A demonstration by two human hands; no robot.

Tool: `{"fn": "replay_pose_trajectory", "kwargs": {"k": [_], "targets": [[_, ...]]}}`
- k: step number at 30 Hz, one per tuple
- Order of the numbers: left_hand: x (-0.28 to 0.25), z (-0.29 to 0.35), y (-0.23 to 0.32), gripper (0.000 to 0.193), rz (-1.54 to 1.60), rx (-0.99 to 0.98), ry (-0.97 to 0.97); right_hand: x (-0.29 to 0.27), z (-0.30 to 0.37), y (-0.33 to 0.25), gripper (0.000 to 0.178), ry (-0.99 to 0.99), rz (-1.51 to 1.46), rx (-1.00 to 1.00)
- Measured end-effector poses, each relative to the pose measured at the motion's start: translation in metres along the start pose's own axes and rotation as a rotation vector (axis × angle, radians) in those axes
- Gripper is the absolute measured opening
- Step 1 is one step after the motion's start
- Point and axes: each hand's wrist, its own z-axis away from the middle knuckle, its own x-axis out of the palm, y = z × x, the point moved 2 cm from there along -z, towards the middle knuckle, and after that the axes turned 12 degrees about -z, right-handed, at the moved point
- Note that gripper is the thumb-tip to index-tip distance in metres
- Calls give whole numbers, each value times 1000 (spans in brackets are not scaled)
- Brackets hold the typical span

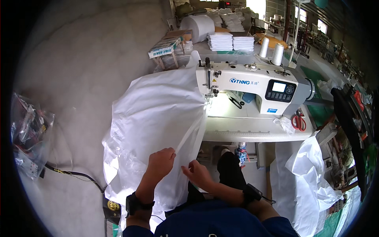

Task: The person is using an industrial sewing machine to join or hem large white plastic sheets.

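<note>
A large white plastic-like sheet [154, 106] hangs in loose folds from the sewing machine [244, 81], its far part running under the lit needle area. My left hand [161, 162] is closed on a long fold near the sheet's right side, knuckles up. Slightly lower and to the right, my right hand [198, 173] has its fingers curled in a pinch at the sheet's edge; the exact grip is partly hidden. Dark bands circle both forearms.
Black thread snips [235, 102] lie under the machine arm. Red-handled scissors [299, 123] rest at the right end of the table [237, 136], which carries a ruler strip. Two thread cones [277, 54] stand behind. More white sheeting [308, 170] hangs at right; a cable [75, 172] crosses the floor.
</note>
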Motion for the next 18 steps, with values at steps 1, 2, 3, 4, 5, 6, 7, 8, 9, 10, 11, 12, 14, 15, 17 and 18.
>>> {"fn": "replay_pose_trajectory", "kwargs": {"k": [1,2,3,4,5,6,7,8,9,10,11,12,14,15,17,18], "targets": [[3,3,0,17,-12,13,-38,3,-7,5,30,-60,-112,0],[7,6,0,17,-10,7,-39,6,-9,11,28,-118,-224,1],[14,8,-1,18,57,-2,-105,6,-4,5,28,-120,-220,-4],[18,8,-1,18,124,-10,-172,6,4,-3,25,-128,-140,-125],[20,8,-3,18,125,-11,-166,7,11,-12,23,-135,-60,-245],[21,9,-4,20,187,6,-199,8,17,-15,23,-134,-59,-247],[22,10,-4,22,249,22,-233,11,23,-19,22,-180,-95,-266],[24,12,-6,22,249,23,-233,14,29,-22,21,-226,-132,-285],[25,11,-9,22,321,-9,-242,14,28,-29,20,-241,-133,-242],[26,11,-11,23,392,-41,-252,14,32,-31,20,-241,-133,-247],[26,12,-12,23,389,-42,-249,16,38,-33,19,-234,118,-347],[26,15,-13,22,385,-62,-242,17,44,-35,18,-223,369,-441],[27,18,-17,21,381,-87,-238,19,48,-43,18,-220,295,-468],[26,17,-19,21,369,-82,-212,18,49,-47,18,-216,225,-493],[24,17,-19,21,360,-84,-188,24,41,-41,18,-302,40,-372],[21,17,-18,21,378,-74,-194,28,36,-37,18,-380,-143,-253]]}}
